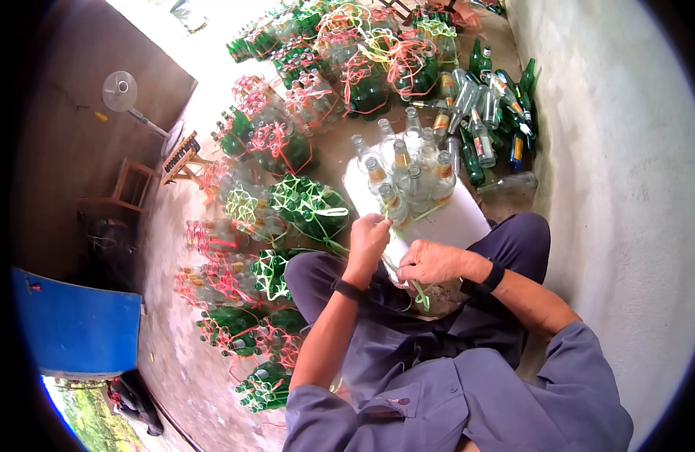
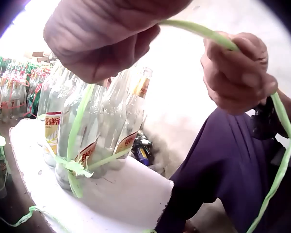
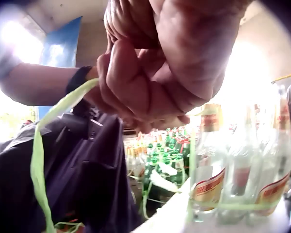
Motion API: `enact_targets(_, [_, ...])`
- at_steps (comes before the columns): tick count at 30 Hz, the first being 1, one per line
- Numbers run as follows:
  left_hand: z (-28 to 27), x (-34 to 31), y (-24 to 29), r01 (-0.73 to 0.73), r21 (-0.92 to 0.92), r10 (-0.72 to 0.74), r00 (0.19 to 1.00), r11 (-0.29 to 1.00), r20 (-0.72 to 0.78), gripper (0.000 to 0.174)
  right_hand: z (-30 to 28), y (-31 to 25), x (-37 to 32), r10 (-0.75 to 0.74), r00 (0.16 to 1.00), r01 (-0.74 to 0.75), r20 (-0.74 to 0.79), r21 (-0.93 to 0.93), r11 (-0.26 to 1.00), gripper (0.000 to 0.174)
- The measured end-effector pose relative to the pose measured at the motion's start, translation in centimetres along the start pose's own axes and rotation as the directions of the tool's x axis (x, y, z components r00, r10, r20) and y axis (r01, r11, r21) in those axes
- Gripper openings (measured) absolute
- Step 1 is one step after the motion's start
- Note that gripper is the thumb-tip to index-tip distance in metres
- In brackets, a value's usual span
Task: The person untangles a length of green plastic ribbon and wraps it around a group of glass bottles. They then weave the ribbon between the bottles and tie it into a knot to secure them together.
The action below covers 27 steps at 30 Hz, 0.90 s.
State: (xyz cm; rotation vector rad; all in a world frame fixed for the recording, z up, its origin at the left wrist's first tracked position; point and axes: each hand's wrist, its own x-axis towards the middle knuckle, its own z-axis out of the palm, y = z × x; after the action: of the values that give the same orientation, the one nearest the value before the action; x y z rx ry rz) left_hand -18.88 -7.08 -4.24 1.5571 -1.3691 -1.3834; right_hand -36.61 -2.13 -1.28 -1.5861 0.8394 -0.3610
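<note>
A cluster of clear glass bottles [image 1: 414,177] with orange-and-white labels stands upright on a white board [image 1: 468,218] before the person. Pale green plastic twine [image 2: 77,121] runs round the bottles low down and is knotted at the near side. From the knot one strand rises to the left hand [image 1: 368,239], whose curled fingers grip it just above the near bottle. The right hand [image 1: 432,264] grips the same twine nearer the lap, fingers curled round it. Between the two hands the twine spans in the left wrist view, and its loose tail [image 3: 38,165] hangs below the right hand.
Bundles of green bottles [image 1: 310,207] and clear ones, tied with red and green twine, cover the floor at left and ahead. Loose bottles [image 1: 487,113] lie heaped by the right wall [image 1: 611,151]. A fan [image 1: 120,90] and a wooden stool [image 1: 183,160] stand at far left.
</note>
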Motion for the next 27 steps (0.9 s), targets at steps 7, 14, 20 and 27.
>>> enact_targets(7, [-1.9,1.5,-2.2,-0.125,-0.001,0.125,0.992,0.992,-0.021,0.016,-4.8,-2.6,1.6,-0.172,0.901,-0.031,-0.397,-0.456,0.89,0.028])
enact_targets(14, [-4.6,2.8,-0.9,-0.064,0.001,0.064,0.998,0.998,0.007,0.018,-5.2,-3.1,6.5,-0.316,0.837,-0.155,-0.447,-0.748,0.646,0.028])
enact_targets(20, [-5.2,5.3,-1.2,-0.214,0.266,0.235,0.971,0.94,-0.047,0.02,-6.1,-3.1,8.2,-0.28,0.883,-0.178,-0.378,-0.82,0.544,0.023])
enact_targets(27, [-4.1,8.3,0.1,-0.25,0.557,0.436,0.87,0.792,-0.229,0.022,-6.9,-3.1,8.5,-0.292,0.917,-0.104,-0.27,-0.871,0.48,0.025])
